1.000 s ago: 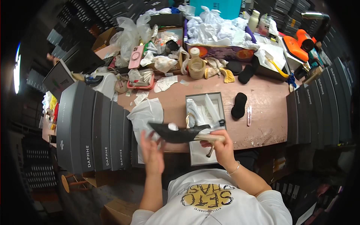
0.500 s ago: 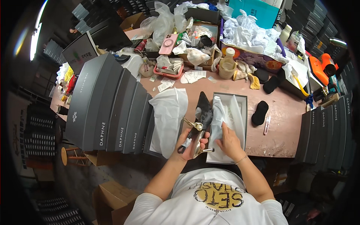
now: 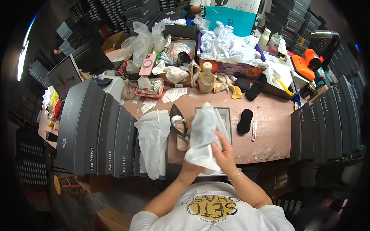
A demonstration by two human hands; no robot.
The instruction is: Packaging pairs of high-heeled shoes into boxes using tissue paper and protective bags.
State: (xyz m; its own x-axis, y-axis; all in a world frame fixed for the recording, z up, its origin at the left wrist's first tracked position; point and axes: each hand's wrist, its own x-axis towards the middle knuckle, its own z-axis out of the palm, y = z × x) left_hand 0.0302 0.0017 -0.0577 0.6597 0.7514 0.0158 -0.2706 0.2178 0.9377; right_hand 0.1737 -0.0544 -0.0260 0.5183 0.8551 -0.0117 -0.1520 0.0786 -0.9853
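A thin white cloth or paper dust bag (image 3: pixel 206 127) hangs over the shoe box (image 3: pixel 229 127), its lower end bunched toward me. My right hand (image 3: pixel 223 153) closes on the bag's right side, fingers pressed into it. My left hand (image 3: pixel 191 172) is under the bag's near end, most of its fingers hidden by it. What is inside the bag, if anything, cannot be made out. Just left lies a dark pointed shoe (image 3: pixel 176 114) with a metallic ornament, its pale insole facing up; I cannot tell whether a second shoe lies with it.
Left, white tissue (image 3: pixel 153 142) covers an open box beside a row of grey shoe boxes (image 3: pixel 98 131). Right are a black oval pad (image 3: pixel 245 121), a small slim cutter (image 3: pixel 254 131) and more shoe boxes (image 3: pixel 320 127). Behind stand a jar (image 3: pixel 207 81) and a bin of crumpled paper (image 3: pixel 231 46).
The shoe that was in my left hand now lies on the table left of the box. The white bag has been lifted from the box, and both hands are at it. The view has shifted.
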